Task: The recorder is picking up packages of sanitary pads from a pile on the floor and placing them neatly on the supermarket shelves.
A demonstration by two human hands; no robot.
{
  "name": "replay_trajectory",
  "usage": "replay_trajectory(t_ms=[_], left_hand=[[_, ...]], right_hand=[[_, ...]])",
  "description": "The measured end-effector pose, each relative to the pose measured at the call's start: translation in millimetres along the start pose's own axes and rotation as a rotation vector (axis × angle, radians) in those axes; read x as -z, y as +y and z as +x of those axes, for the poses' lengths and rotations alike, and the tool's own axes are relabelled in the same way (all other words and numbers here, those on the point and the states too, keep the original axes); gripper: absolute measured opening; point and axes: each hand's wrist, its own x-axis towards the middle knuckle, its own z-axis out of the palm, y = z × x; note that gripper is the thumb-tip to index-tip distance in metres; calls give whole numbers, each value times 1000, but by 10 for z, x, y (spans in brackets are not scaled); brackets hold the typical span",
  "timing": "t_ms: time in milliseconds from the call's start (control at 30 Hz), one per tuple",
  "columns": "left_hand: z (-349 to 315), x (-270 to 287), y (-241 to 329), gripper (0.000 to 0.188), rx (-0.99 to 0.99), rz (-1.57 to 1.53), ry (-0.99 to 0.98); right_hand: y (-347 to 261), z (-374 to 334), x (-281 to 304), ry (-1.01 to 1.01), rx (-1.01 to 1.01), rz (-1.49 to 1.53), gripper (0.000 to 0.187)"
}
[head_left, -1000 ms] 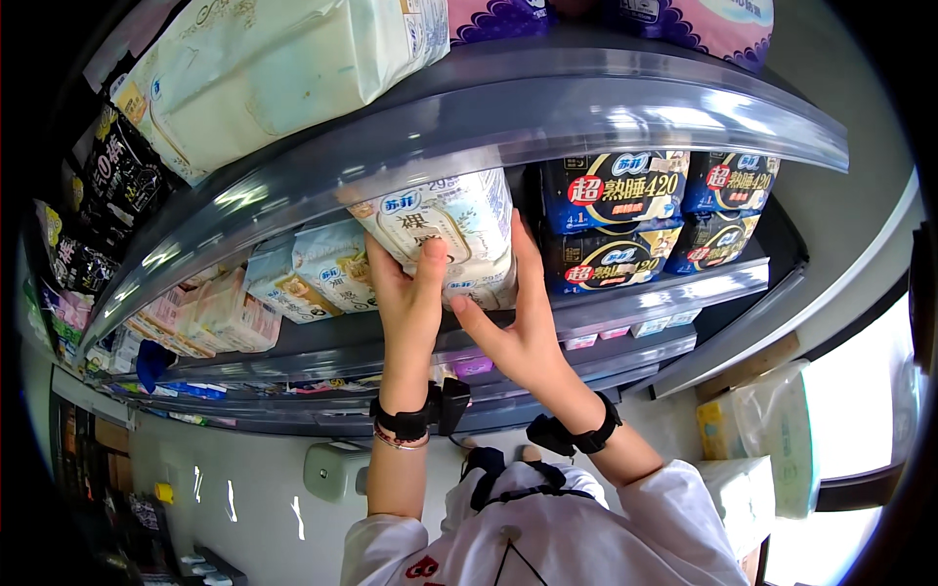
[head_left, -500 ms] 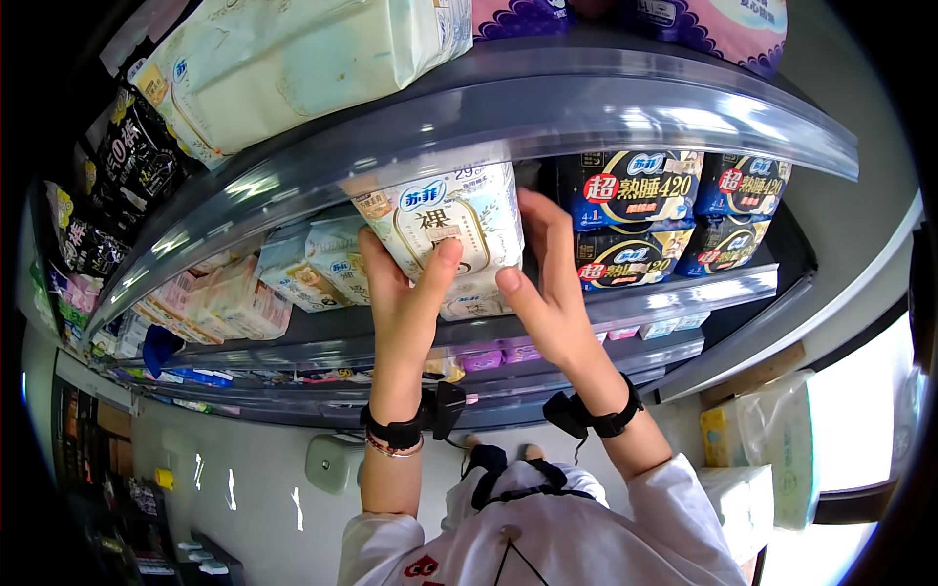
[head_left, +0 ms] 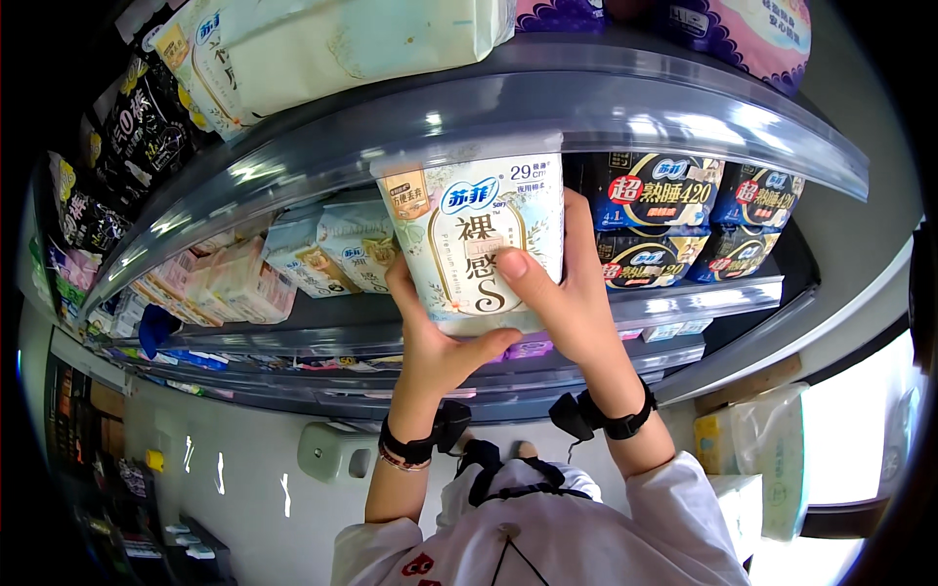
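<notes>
A white and pale green pack of sanitary pads (head_left: 449, 230) is held between my two hands at the front of a shelf. My right hand (head_left: 572, 293) grips its right side, thumb pressed on the front face. On the left, my left hand (head_left: 440, 342) wraps the lower left side, its thumb lying along the bottom edge. The fingers behind the pack are hidden. Beside it on the shelf sit pale blue packs (head_left: 332, 249) to the left and dark blue and black packs (head_left: 664, 195) to the right.
A clear plastic shelf-edge strip (head_left: 625, 107) curves just above the pack. Large pale green packs (head_left: 362, 59) lie on the shelf above. Pink packs (head_left: 239, 278) stand further left. A grey-green stool (head_left: 334, 452) stands on the floor; wrapped bundles (head_left: 782, 449) stand at the right.
The pack has come toward me and its front now faces me more fully. My left thumb has slid from the front face to the bottom edge. The right thumb has moved onto the front.
</notes>
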Motion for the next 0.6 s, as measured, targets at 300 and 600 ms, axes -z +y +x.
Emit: replay_trajectory(t_ms=[300, 600], left_hand=[[-226, 243, 279, 66, 52, 730, -352], [-566, 398, 342, 79, -619, 652, -213]], right_hand=[[-491, -238, 141, -49, -277, 33, 76], [-201, -1089, 1141, 15, -221, 457, 80]])
